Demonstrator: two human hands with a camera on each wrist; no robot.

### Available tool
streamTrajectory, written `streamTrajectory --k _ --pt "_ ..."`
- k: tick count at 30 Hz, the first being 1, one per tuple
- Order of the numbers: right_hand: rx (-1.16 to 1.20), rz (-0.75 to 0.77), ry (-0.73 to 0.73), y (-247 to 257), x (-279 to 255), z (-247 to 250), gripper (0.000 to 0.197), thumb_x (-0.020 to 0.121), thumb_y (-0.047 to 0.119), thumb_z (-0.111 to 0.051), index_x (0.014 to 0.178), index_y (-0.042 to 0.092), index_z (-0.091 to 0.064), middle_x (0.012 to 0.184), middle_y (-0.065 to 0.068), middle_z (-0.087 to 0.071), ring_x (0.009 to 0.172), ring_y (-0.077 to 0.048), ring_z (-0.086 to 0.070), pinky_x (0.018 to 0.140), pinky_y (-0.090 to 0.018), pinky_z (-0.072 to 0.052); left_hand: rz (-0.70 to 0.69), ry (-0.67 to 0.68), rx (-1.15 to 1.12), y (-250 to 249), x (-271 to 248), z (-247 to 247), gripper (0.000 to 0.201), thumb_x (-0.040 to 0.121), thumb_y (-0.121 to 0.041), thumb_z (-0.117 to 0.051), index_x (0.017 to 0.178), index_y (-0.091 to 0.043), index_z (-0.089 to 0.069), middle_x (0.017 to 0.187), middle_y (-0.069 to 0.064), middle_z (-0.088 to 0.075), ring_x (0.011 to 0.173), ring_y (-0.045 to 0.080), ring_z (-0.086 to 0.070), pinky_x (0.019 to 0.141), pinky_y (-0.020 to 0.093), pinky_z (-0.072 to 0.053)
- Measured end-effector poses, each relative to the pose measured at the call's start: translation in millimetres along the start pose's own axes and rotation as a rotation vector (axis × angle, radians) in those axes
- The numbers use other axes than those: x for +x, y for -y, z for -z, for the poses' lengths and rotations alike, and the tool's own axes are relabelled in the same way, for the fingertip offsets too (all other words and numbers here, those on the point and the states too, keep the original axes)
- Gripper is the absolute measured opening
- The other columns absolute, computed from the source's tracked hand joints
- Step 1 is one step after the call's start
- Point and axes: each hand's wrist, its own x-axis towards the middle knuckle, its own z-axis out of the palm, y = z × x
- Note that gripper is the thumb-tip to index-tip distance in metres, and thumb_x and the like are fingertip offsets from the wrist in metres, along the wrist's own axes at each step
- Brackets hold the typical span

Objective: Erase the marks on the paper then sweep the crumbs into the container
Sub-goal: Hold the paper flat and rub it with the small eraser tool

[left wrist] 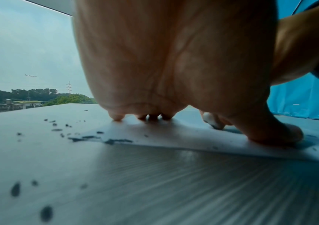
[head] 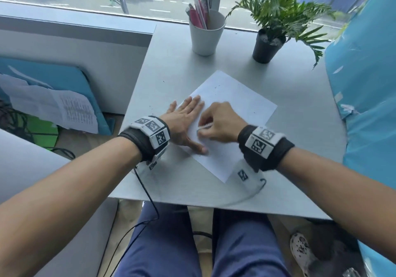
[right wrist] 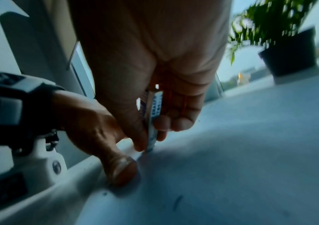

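Pressing flat on the paper (head: 231, 103), the left hand (head: 184, 122) has its fingers spread straight near the sheet's left edge. Right hand (head: 218, 122) pinches the eraser (right wrist: 153, 121) upright, long axis near vertical, tip down on the sheet beside the left thumb. Blue sleeve lettering, too blurred to read. Dark crumbs (left wrist: 73, 137) dot the table (head: 300, 148) along that edge

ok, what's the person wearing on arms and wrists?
Bare forearms, no sleeves. Each wrist has a black fabric band carrying white blocks printed with black square-pattern markers; the right band matches. A thin black cable hangs from the left wrist.
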Motion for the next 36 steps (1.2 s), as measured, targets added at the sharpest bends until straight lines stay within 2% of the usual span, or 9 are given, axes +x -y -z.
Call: streamTrajectory --k 2,5,9,15,19,24,28,33,36 --pt "0.034 -0.035 0.043 -4.4 2.1 11.9 0.018 0.069 0.024 -0.07 0.074 0.008 -0.076 0.071 -0.005 -0.074 0.074 -0.021 -0.069 0.07 -0.034 -0.055 0.004 0.001 0.001 0.6 0.0 0.0 0.147 0.058 -0.089 -0.062 0.155 -0.018 0.022 0.161 -0.002 0.031 0.147 0.014 0.029 0.119 0.046 0.016" --pt "0.061 -0.204 -0.173 -31.5 23.5 39.0 0.014 0.071 0.024 -0.074 0.079 0.014 -0.079 0.078 0.0 -0.076 0.079 -0.012 -0.07 0.081 -0.024 -0.055 0.008 -0.003 -0.015 -0.7 0.2 -0.8 0.148 0.057 -0.089 -0.063 0.155 -0.019 0.022 0.161 -0.002 0.031 0.147 0.014 0.029 0.118 0.044 0.017" --pt "-0.01 0.034 -0.012 0.2 1.9 3.4 0.015 0.068 0.02 -0.067 0.071 0.007 -0.074 0.069 -0.006 -0.072 0.07 -0.022 -0.067 0.068 -0.034 -0.053 -0.006 -0.004 -0.011 -0.6 0.0 -1.2 0.148 0.057 -0.09 -0.061 0.155 -0.018 0.024 0.16 -0.002 0.032 0.146 0.014 0.03 0.119 0.046 0.017" --pt "0.112 -0.149 -0.168 -20.8 18.0 28.7 0.01 0.068 0.022 -0.075 0.074 0.015 -0.078 0.07 0.002 -0.074 0.072 -0.01 -0.069 0.074 -0.029 -0.057 0.017 0.0 -0.028 -3.0 -1.1 0.4 0.148 0.057 -0.09 -0.062 0.155 -0.018 0.024 0.161 -0.002 0.031 0.147 0.014 0.029 0.12 0.047 0.015" --pt "0.097 0.023 0.057 6.5 -4.4 4.1 0.01 0.069 0.017 -0.073 0.069 0.008 -0.074 0.065 -0.003 -0.072 0.069 -0.018 -0.068 0.066 -0.035 -0.055 -0.002 0.001 -0.011 -2.7 -0.3 1.0 0.149 0.058 -0.088 -0.064 0.155 -0.016 0.022 0.162 0.0 0.03 0.148 0.017 0.028 0.12 0.051 0.013" --pt "0.09 -0.183 -0.187 -24.6 22.3 33.7 0.012 0.071 0.023 -0.075 0.077 0.013 -0.079 0.078 -0.001 -0.075 0.079 -0.012 -0.07 0.08 -0.027 -0.056 0.016 -0.002 -0.039 -4.5 -3.4 0.4 0.148 0.058 -0.088 -0.064 0.155 -0.018 0.023 0.161 -0.002 0.03 0.147 0.014 0.028 0.12 0.047 0.015" --pt "0.091 -0.003 0.033 7.2 -5.8 1.8 0.009 0.071 0.02 -0.075 0.074 0.012 -0.077 0.071 0.004 -0.073 0.073 -0.01 -0.069 0.072 -0.028 -0.056 -0.005 0.008 -0.003 -3.7 -2.2 1.6 0.146 0.061 -0.085 -0.065 0.155 -0.016 0.023 0.161 -0.001 0.032 0.147 0.016 0.029 0.121 0.05 0.013" --pt "0.039 -0.223 -0.222 -40.8 20.5 38.6 0.014 0.074 0.024 -0.074 0.082 0.012 -0.078 0.084 -0.002 -0.075 0.086 -0.017 -0.069 0.084 -0.03 -0.053 0.001 0.014 0.001 -4.1 -3.9 0.5 0.144 0.062 -0.088 -0.06 0.155 -0.017 0.023 0.161 -0.002 0.03 0.148 0.015 0.028 0.121 0.049 0.013" --pt "0.102 -0.305 -0.189 -58.8 13.4 49.9 0.014 0.076 0.025 -0.077 0.085 0.014 -0.077 0.08 0.004 -0.07 0.083 -0.014 -0.066 0.076 -0.025 -0.05 -0.006 0.004 0.015 -1.1 -4.7 1.9 0.128 0.072 -0.086 -0.051 0.156 -0.022 0.021 0.161 -0.002 0.03 0.149 0.016 0.026 0.121 0.049 0.013"
